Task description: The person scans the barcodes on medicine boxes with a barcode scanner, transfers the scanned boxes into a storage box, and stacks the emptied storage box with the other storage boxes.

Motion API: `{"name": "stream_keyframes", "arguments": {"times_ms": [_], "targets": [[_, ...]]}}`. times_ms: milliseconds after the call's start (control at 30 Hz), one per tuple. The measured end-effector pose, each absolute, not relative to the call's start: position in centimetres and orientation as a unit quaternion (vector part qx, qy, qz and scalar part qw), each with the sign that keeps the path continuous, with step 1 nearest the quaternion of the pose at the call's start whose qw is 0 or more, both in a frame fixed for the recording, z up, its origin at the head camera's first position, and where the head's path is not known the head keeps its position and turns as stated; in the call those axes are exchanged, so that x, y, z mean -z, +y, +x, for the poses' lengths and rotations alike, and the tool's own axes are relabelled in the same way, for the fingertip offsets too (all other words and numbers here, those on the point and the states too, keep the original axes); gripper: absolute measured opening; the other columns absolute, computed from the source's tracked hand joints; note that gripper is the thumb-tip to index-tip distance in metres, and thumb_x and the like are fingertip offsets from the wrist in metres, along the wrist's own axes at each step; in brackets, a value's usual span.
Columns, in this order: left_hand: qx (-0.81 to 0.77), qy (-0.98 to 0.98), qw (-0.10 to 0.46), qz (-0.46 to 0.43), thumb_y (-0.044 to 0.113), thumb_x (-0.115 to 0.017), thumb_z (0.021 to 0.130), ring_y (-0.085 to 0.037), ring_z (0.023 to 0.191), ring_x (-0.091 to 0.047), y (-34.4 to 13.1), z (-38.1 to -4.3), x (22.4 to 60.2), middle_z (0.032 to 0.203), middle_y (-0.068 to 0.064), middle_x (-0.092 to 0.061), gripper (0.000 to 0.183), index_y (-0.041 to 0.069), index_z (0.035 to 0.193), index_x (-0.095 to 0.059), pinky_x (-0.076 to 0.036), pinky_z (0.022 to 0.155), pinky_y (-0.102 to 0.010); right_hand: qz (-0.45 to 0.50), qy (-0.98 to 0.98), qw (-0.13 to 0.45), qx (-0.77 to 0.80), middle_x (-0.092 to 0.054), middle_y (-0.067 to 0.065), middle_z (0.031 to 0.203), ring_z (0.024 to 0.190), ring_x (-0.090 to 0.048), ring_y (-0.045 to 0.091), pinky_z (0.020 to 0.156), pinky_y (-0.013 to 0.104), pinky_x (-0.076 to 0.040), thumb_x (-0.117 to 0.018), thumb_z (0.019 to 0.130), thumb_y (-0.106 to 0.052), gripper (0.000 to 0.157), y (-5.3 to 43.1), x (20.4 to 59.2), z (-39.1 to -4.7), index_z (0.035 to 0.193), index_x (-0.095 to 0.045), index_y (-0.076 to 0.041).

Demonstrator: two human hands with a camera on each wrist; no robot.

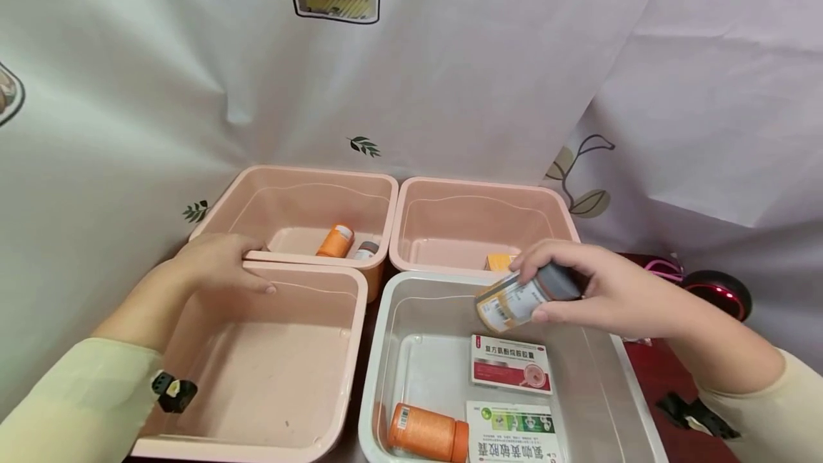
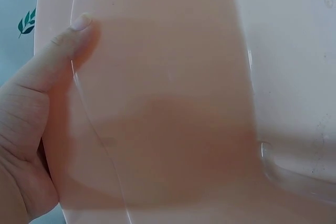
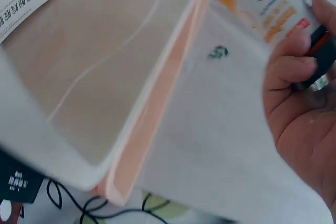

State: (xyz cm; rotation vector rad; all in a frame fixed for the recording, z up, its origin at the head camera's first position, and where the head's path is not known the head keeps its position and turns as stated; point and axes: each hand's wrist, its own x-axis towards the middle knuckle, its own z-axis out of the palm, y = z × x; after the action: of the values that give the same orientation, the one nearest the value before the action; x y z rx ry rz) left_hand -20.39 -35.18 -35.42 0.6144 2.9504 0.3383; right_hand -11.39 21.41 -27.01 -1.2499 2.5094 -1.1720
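My right hand (image 1: 594, 284) holds an orange-and-white pill bottle (image 1: 511, 302) by its dark grey cap. The bottle is tilted, above the grey bin (image 1: 378, 370). In the right wrist view my thumb and fingers wrap the bottle's cap (image 3: 319, 51). Below it in the grey bin lie a red-and-white medicine box (image 1: 511, 363), a green-and-white medicine box (image 1: 513, 434) and an orange bottle (image 1: 424, 431). My left hand (image 1: 215, 263) grips the rim at the back of the front left pink bin (image 1: 257, 377), its thumb (image 2: 63, 45) against the inner wall.
The back left pink bin (image 1: 302, 181) holds an orange bottle (image 1: 336, 241) and a grey-capped bottle (image 1: 367, 249). A yellow box (image 1: 500, 261) lies in the back right pink bin (image 1: 476, 188). A round black device (image 1: 716, 293) with a red light stands at right. A white curtain (image 1: 450, 77) hangs behind.
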Motion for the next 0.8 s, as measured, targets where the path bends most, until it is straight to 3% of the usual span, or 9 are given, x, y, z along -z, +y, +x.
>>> {"name": "stream_keyframes", "arguments": {"times_ms": [133,267,433,533,600,700,800], "targets": [[-0.117,0.971,0.059,0.202,0.064,-0.092,0.070,-0.015,0.078,-0.062,-35.3,-20.4,35.6,0.088,0.008,-0.070,0.065,0.014,0.108,-0.074,-0.052,0.074,-0.046,-0.327,0.865,0.047,0.377,-0.062,0.006,0.118,0.092,-0.065,0.020,0.066,0.032,-0.058,-0.090,0.084,-0.001,0.053,23.4,26.7,-10.4,0.123,-0.063,-0.025],[-0.118,0.970,0.058,0.205,0.064,-0.092,0.070,-0.014,0.079,-0.062,-35.3,-20.4,35.6,0.090,0.007,-0.071,0.067,0.013,0.110,-0.075,-0.052,0.074,-0.046,-0.268,0.901,0.028,0.341,-0.065,0.007,0.116,0.085,-0.066,0.019,0.062,0.033,-0.057,-0.091,0.079,0.003,0.063,25.8,26.7,-9.7,0.127,-0.061,-0.027],[-0.115,0.970,0.055,0.206,0.065,-0.091,0.070,-0.015,0.079,-0.063,-35.1,-20.5,35.4,0.089,0.008,-0.070,0.064,0.016,0.109,-0.075,-0.052,0.076,-0.048,-0.237,0.947,-0.072,0.204,-0.068,-0.004,0.093,0.064,-0.058,0.006,0.054,0.027,-0.048,-0.101,0.071,-0.014,0.065,28.8,26.4,-8.7,0.122,-0.065,-0.033],[-0.117,0.970,0.054,0.207,0.065,-0.091,0.071,-0.014,0.079,-0.062,-35.1,-20.6,35.3,0.089,0.009,-0.070,0.060,0.020,0.106,-0.075,-0.051,0.076,-0.046,-0.212,0.959,-0.149,0.117,-0.066,-0.010,0.085,0.064,-0.050,0.001,0.056,0.022,-0.040,-0.105,0.063,-0.023,0.067,30.7,26.2,-8.4,0.117,-0.066,-0.034],[-0.119,0.969,0.054,0.208,0.065,-0.091,0.071,-0.014,0.079,-0.062,-35.1,-20.6,35.2,0.089,0.010,-0.070,0.059,0.021,0.106,-0.075,-0.051,0.076,-0.047,-0.197,0.959,-0.184,0.089,-0.068,-0.007,0.086,0.067,-0.049,0.001,0.058,0.020,-0.038,-0.105,0.058,-0.024,0.067,32.1,26.2,-8.4,0.114,-0.068,-0.029],[-0.120,0.969,0.053,0.209,0.065,-0.092,0.071,-0.014,0.079,-0.062,-35.2,-20.6,35.1,0.089,0.009,-0.070,0.058,0.021,0.106,-0.075,-0.050,0.076,-0.047,-0.172,0.961,-0.203,0.068,-0.069,-0.002,0.086,0.066,-0.048,0.003,0.055,0.023,-0.038,-0.103,0.057,-0.022,0.063,34.0,26.8,-8.5,0.110,-0.069,-0.022],[-0.120,0.969,0.053,0.212,0.063,-0.092,0.070,-0.013,0.079,-0.062,-35.3,-20.6,35.3,0.089,0.010,-0.070,0.056,0.022,0.105,-0.075,-0.050,0.075,-0.047,-0.147,0.971,-0.184,0.051,-0.069,0.002,0.084,0.065,-0.050,0.009,0.053,0.030,-0.040,-0.101,0.062,-0.024,0.057,35.4,27.8,-8.8,0.108,-0.070,-0.017]]}}
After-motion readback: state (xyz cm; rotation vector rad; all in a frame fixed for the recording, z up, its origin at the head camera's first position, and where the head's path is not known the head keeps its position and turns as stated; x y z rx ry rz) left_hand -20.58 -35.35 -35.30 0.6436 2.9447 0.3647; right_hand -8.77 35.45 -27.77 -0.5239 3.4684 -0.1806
